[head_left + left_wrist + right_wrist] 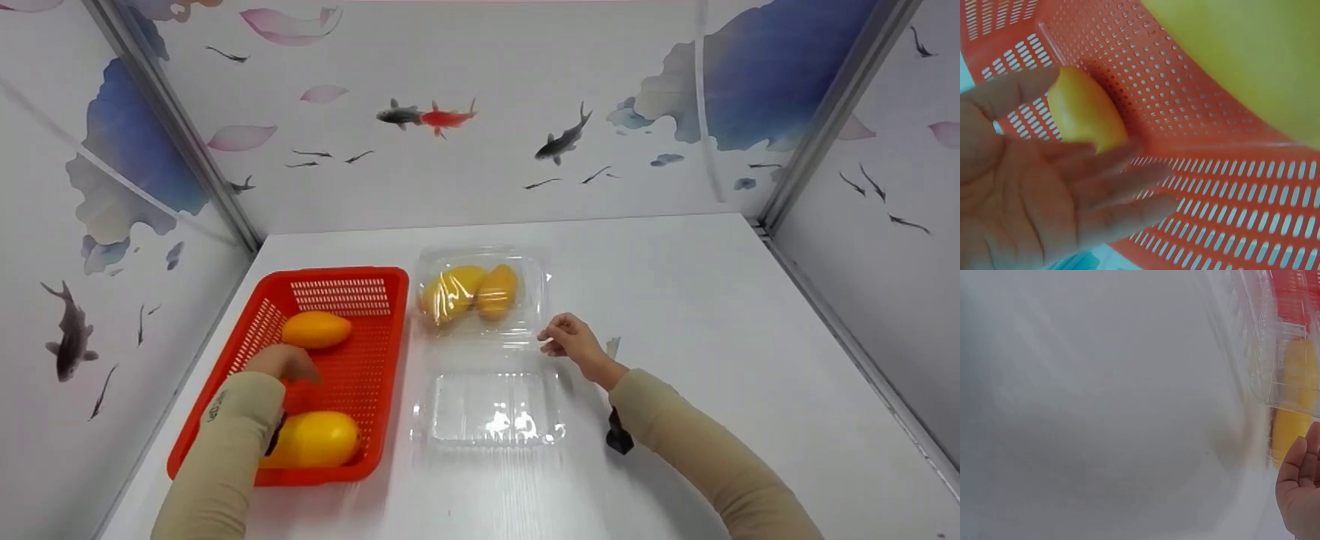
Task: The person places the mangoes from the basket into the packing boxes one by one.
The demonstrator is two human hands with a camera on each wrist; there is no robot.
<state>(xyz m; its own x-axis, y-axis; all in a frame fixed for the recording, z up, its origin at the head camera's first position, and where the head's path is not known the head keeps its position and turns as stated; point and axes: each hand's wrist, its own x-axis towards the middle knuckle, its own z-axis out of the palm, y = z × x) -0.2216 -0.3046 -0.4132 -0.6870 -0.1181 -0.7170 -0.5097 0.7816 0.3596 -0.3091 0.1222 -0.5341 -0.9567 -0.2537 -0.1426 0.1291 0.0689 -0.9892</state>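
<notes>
My left hand point(283, 363) is inside the red plastic basket point(400, 330). Its fingers are spread and hold nothing, as the left wrist view shows. Just beyond them lies a yellow-orange mango point(316, 330), partly covered by that hand point(1039, 185) in the wrist view. A larger yellow mango point(326, 439) lies at the basket's near end, partly behind my sleeve. My right hand point(574, 341), fingers loosely bent, is beside the right edge of a clear plastic clamshell box point(531, 300). Two mangoes, one yellow point(452, 291) and one orange point(497, 291), sit in the box's far half.
The box's other clear half point(487, 409) lies toward me, with light glaring off it. The basket stands close to the box's left side. Printed panels point(480, 172) with fish and petals wall the white table point(690, 300) at the back and sides.
</notes>
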